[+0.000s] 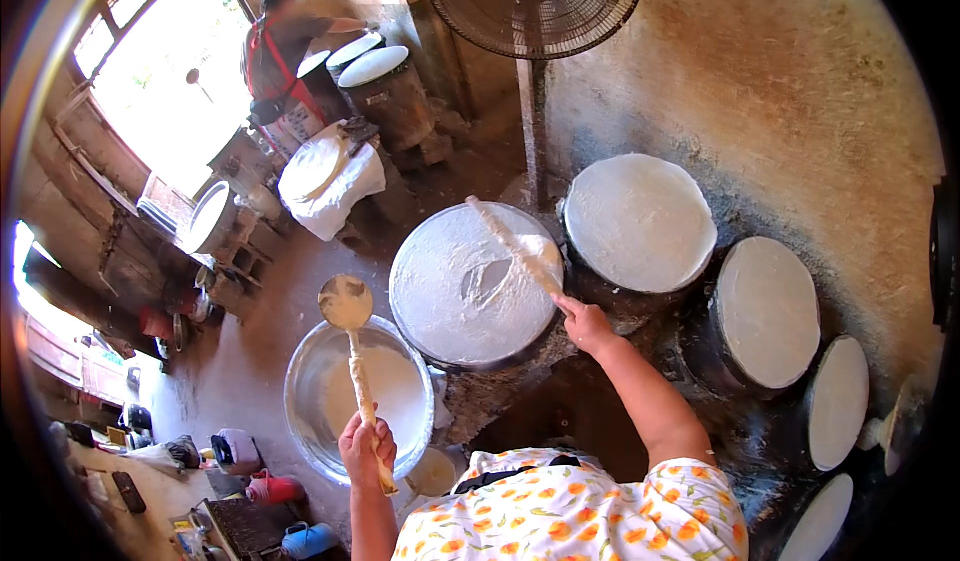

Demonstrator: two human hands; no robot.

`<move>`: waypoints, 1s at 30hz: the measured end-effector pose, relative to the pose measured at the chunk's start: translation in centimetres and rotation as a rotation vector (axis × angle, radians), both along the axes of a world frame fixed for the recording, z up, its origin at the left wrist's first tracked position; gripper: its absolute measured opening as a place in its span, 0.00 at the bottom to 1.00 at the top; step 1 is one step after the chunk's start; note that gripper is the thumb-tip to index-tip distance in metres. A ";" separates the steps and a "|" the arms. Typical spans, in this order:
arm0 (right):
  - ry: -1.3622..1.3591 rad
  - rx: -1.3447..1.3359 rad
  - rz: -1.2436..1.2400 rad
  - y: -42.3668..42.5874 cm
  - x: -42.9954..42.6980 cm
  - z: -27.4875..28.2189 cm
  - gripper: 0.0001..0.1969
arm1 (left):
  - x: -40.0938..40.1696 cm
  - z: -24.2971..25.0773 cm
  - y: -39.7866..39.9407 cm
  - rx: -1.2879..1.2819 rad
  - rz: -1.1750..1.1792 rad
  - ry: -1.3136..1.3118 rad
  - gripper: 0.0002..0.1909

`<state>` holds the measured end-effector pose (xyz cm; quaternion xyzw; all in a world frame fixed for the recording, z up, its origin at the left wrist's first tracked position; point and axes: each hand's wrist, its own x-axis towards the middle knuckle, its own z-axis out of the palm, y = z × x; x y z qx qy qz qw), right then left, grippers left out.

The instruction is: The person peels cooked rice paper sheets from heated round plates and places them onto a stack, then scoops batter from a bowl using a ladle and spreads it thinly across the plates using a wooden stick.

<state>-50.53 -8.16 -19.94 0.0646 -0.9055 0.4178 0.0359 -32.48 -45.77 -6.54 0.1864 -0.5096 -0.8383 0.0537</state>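
My left hand [367, 441] is closed around the batter-coated handle of a round ladle [346, 302], whose bowl hangs over the far rim of a large metal basin [295, 403] holding pale liquid batter. Held in my right hand [587, 326] is a long coated stick [517, 248], lying across the nearest round, white-topped steamer [450, 291]. White batter is spread over that top, with a thicker patch beside the stick and a greyish oval bare-looking spot near the middle.
More white-topped drums [641, 223] curve along the wall at right. A standing fan [532, 6] rises behind them. Beyond a cloth-covered stand [334, 178], another person [281, 66] reaches over similar drums. Flasks, including a blue one [309, 540], lie at lower left.
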 end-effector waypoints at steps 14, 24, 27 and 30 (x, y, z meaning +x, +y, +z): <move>-0.156 0.015 0.093 -3.9 3.3 2.6 0.30 | 0.4 0.7 -1.4 0.158 -0.138 -0.073 0.17; -0.170 -0.002 0.020 -3.6 9.2 0.6 0.31 | 0.0 2.5 -2.0 0.178 -0.169 0.037 0.17; -0.291 0.081 0.082 -4.8 9.4 3.7 0.30 | -0.7 1.7 -0.6 0.073 -0.212 -0.036 0.13; 0.001 -0.110 -0.005 -2.4 9.4 2.7 0.28 | -0.6 2.3 0.1 0.028 -0.221 -0.094 0.09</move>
